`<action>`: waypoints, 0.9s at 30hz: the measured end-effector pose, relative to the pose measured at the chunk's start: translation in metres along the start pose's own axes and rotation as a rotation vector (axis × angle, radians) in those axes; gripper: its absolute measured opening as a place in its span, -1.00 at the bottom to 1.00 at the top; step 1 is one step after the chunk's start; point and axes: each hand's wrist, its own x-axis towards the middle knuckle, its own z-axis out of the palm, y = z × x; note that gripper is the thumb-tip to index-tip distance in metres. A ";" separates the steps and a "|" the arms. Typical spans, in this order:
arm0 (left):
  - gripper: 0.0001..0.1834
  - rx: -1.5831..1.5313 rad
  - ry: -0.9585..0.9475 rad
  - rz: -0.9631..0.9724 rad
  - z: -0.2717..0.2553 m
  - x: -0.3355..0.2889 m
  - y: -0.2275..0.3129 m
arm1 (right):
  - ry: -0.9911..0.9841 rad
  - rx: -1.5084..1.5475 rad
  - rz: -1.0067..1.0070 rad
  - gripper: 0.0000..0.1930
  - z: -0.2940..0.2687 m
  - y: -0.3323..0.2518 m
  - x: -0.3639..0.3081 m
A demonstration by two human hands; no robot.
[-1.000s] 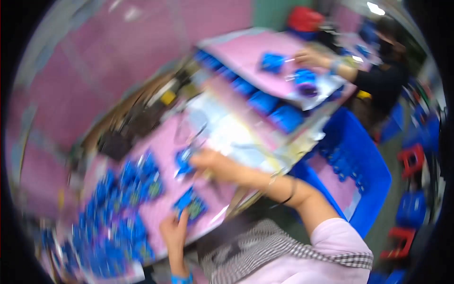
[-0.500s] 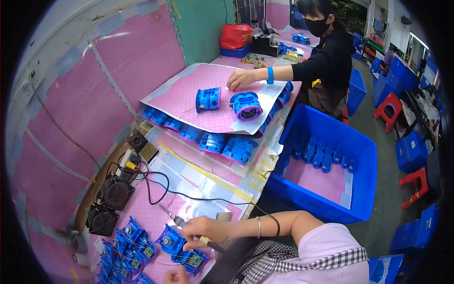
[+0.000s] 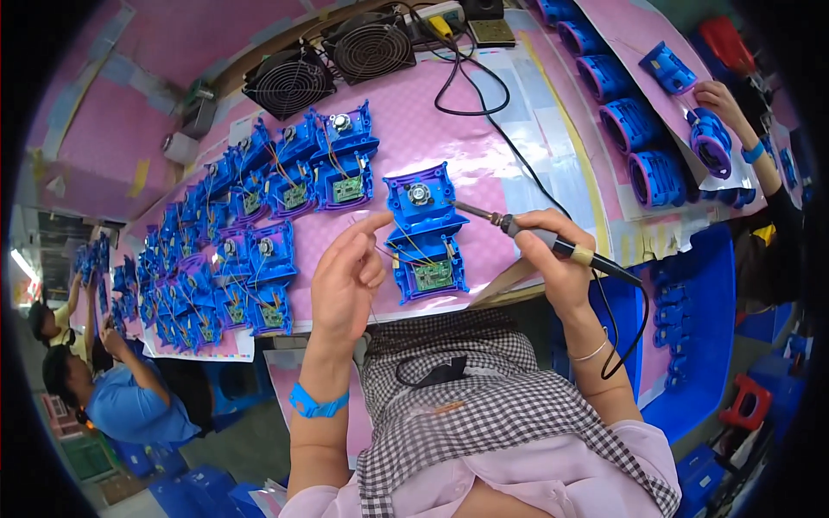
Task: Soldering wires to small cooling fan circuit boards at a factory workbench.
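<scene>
My right hand (image 3: pixel 560 263) is wrapped round a soldering iron (image 3: pixel 553 245), its tip pointing left at the upper part of an opened blue plastic housing (image 3: pixel 426 226). A round silver component (image 3: pixel 420 194) sits in that upper half, and a green circuit board (image 3: pixel 433 276) lies in the lower half with thin wires between them. Left of the housing, my left hand (image 3: pixel 345 276) has its index finger stretched towards the housing's edge and the other fingers curled. A thin wire seems to run through those curled fingers; their grip is partly hidden.
Rows of similar opened blue housings (image 3: pixel 289 164) cover the bench's left side. Two black fans (image 3: pixel 373 47) stand at the back. The iron's black cord (image 3: pixel 518 155) crosses the bench. At right are stacked blue housings (image 3: pixel 635 123), a blue bin (image 3: pixel 712 345) and a co-worker's hand (image 3: pixel 721 105).
The view has swung from the co-worker's side to the bench in front of me. My left hand has come fully into sight beside the housing. The soldering iron is still in my right hand.
</scene>
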 end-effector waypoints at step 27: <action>-0.88 1.210 0.272 0.671 0.013 0.017 -0.008 | -0.099 0.069 0.101 -0.80 0.022 0.013 0.003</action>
